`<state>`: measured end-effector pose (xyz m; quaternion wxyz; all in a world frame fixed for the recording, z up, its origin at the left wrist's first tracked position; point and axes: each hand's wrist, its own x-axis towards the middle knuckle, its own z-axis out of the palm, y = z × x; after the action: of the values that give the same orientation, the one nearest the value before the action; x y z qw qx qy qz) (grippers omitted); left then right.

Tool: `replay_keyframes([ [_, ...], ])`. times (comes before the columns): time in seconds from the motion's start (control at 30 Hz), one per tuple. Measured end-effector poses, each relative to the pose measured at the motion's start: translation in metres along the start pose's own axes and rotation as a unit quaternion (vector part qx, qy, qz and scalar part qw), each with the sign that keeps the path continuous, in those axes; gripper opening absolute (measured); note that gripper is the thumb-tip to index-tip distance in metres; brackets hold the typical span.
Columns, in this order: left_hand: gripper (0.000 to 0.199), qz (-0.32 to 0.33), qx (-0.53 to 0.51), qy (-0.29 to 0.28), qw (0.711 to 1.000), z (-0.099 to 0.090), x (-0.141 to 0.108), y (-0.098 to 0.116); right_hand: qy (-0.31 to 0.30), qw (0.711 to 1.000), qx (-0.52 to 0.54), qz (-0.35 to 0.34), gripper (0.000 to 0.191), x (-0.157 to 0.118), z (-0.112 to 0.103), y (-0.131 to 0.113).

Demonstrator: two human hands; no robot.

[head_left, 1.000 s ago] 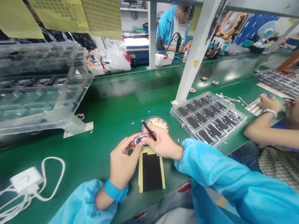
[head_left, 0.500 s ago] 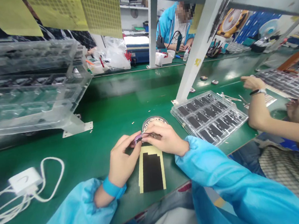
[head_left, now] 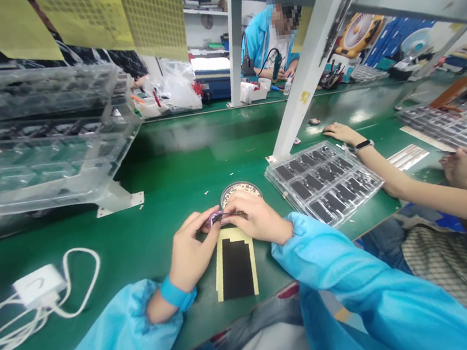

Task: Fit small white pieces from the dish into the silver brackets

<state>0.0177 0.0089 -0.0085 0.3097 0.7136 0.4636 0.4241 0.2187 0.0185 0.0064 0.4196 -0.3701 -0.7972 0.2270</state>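
Observation:
My left hand [head_left: 194, 251] is closed, with thumb and fingertips pinching a small purple-and-black part [head_left: 214, 218] whose kind I cannot make out. Meeting it from the right, my right hand [head_left: 257, 216] is closed round thin dark tweezers [head_left: 238, 214], their tip at the part. Just behind my right hand is a round dish [head_left: 241, 186] of small pale pieces, partly hidden by the fingers. Below both hands, a yellow sheet with a black strip-like panel [head_left: 236, 270] lies on the green bench [head_left: 166, 177].
A clear tray of dark flat parts [head_left: 325, 181] lies right of the dish, behind it a slanted-looking white post [head_left: 302, 77]. A co-worker's arm [head_left: 420, 187] reaches over there. Stacked clear trays [head_left: 44, 146] stand left. A white charger with cable [head_left: 39, 284] lies front left.
The co-worker's hand on the right has moved left to beside the far corner of the tray. My hands keep nearly the same pose at the small part; the view has shifted slightly.

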Motion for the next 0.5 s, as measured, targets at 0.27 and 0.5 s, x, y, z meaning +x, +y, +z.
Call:
replay_keyframes([
  [0.27, 0.036, -0.049, 0.049, 0.045, 0.997, -0.016, 0.044, -0.034, 0.043, 0.966, -0.178, 0.181, 0.015, -0.002, -0.02, 0.016],
  [0.5, 0.034, -0.124, 0.194, 0.082, 0.97, -0.026, 0.137, -0.046, 0.117, 0.978, -0.109, 0.131, 0.021, -0.002, -0.023, 0.017],
])
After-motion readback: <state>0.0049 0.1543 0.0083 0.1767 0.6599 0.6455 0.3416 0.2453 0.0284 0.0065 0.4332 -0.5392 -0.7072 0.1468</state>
